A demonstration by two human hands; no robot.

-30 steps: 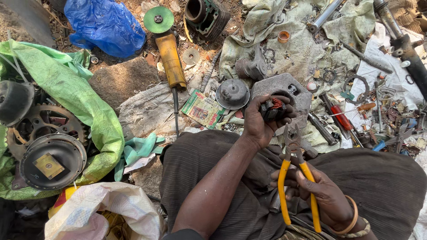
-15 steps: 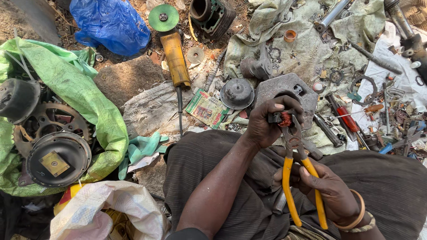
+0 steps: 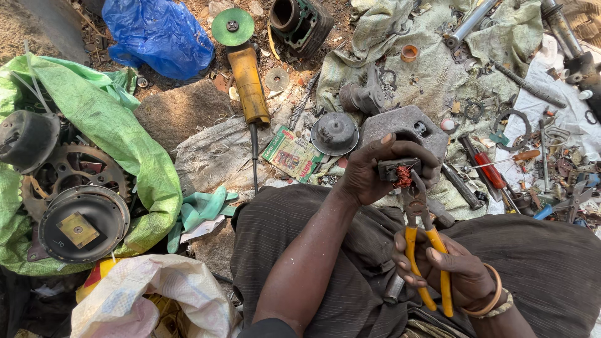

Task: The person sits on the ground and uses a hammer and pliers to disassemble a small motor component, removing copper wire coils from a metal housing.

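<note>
A small coil part (image 3: 398, 173), wound with reddish copper wire, is held above the lap and serves as the reference point here. The left hand (image 3: 369, 172) is closed around the coil part, with the fingers wrapped over its top and the thumb beneath. The right hand (image 3: 446, 269), wearing bangles at the wrist, is clamped around the yellow handles of a pair of pliers (image 3: 421, 238) directly below the coil part; the plier nose is set against the copper winding. Just behind the coil part, a grey metal housing (image 3: 407, 125) lies on the ground, and a round dished metal cap (image 3: 334, 133) is placed to the left of it. Further left of the coil part, a printed card packet (image 3: 291, 152) is seen beside a yellow-bodied angle grinder (image 3: 248, 81) fitted with a green disc. To the right of the coil part, a red-handled screwdriver (image 3: 489, 169) rests on a dirty cloth (image 3: 432, 69) among loose small parts. Far to the left of the coil part, a toothed sprocket (image 3: 66, 170) and a round black cover (image 3: 83, 222) are laid on a green sack (image 3: 119, 131). A blue plastic bag (image 3: 158, 31) lies beyond the grinder.
</note>
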